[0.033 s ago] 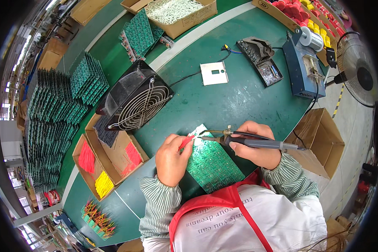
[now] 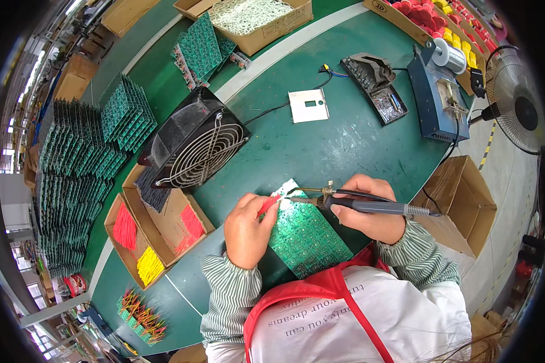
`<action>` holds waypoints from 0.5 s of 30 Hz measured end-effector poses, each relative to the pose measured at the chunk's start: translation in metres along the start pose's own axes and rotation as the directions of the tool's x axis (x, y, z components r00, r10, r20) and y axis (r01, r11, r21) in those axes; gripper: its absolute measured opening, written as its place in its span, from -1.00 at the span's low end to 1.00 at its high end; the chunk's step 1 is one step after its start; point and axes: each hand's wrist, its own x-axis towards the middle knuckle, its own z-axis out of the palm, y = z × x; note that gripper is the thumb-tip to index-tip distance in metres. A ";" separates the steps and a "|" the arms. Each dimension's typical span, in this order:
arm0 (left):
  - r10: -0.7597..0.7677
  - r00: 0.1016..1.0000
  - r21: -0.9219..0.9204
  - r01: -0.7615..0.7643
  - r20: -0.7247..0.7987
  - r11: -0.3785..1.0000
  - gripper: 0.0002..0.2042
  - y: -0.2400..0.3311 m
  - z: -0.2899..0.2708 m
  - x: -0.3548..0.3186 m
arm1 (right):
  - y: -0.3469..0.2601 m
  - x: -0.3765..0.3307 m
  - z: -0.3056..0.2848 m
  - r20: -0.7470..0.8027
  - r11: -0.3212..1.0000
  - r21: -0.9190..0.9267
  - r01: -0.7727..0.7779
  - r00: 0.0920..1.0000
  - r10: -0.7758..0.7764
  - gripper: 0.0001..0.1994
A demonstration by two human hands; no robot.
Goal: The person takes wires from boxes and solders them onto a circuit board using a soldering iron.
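A green circuit board panel (image 2: 312, 239) lies on the bench in front of me, its upper part shining in the light. My left hand (image 2: 248, 227) pinches a short red wire (image 2: 268, 206) over the board's far end. In my right hand (image 2: 369, 209) is a grey-handled soldering iron (image 2: 369, 206) with a thin brass-coloured feed tube clamped along it. The iron's tip points left and meets the area by the wire's end; glare hides whether it touches the wire.
A black fan (image 2: 203, 142) stands at the left beside a cardboard box (image 2: 174, 239) of red, yellow and dark wires. Stacked circuit boards (image 2: 79, 175) rise further left. A white plate (image 2: 309, 106), an open black case (image 2: 378, 91) and a blue solder feeder (image 2: 436, 100) sit beyond.
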 end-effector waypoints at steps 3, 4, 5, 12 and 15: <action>0.001 1.000 -0.005 -0.001 -0.001 1.000 -0.88 -0.001 0.000 0.001 | -0.002 0.002 -0.001 0.018 0.997 -0.064 0.043 0.999 -0.042 -0.80; 0.001 1.000 -0.006 -0.001 0.000 1.000 -0.88 -0.001 0.000 0.001 | -0.005 0.001 -0.002 0.016 0.997 -0.065 0.043 0.999 -0.042 -0.80; 0.006 1.000 -0.008 -0.006 -0.006 1.000 -0.88 -0.001 0.000 0.001 | -0.008 0.001 -0.003 0.009 0.998 -0.054 0.035 0.999 -0.034 -0.79; 0.016 1.000 0.006 -0.016 0.005 1.000 -0.89 -0.001 -0.001 0.000 | -0.009 0.000 -0.007 -0.001 0.997 -0.058 0.044 0.999 -0.044 -0.79; 0.063 0.994 0.004 -0.063 -0.092 0.998 -0.89 -0.007 -0.016 -0.002 | -0.008 -0.004 -0.010 -0.021 0.999 -0.040 0.014 1.000 -0.015 -0.80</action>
